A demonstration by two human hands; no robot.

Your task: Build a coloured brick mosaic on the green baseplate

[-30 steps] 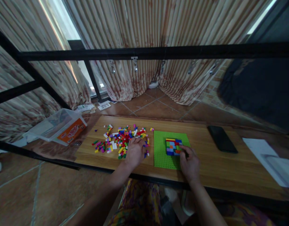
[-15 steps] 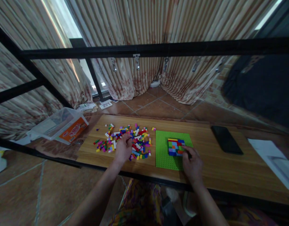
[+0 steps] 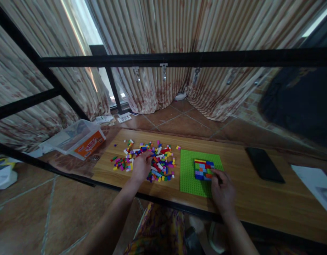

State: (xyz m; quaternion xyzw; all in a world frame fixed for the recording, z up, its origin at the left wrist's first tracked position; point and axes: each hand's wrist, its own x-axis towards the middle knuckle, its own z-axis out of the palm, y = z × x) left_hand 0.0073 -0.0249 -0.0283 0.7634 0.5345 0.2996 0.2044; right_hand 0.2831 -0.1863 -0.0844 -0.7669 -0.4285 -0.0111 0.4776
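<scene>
My left hand (image 3: 141, 167) reaches over a loose pile of small coloured building bricks (image 3: 159, 165), fingers stretched forward and slightly apart at the bricks. No brick shows in it. A flat rectangular build of bricks (image 3: 203, 170) in blue, red, yellow and other colours sits on a green studded baseplate (image 3: 187, 182). Bent fingers of my right hand (image 3: 223, 189) are drawn in toward the thumb, with the tips at the right edge of this build. Whatever may be between those tips is too small to make out.
A black phone (image 3: 264, 164) lies on the wooden table (image 3: 248, 198), right of the baseplate. White paper (image 3: 312, 184) is farther right. Left of the table stands a clear plastic box (image 3: 81, 138) with an orange label. A black metal bar (image 3: 179, 59) crosses beyond the table.
The whole view has shifted slightly, moving the scene to the right. My left hand's fingers have straightened a little over the pile. My right hand stays beside the brick build.
</scene>
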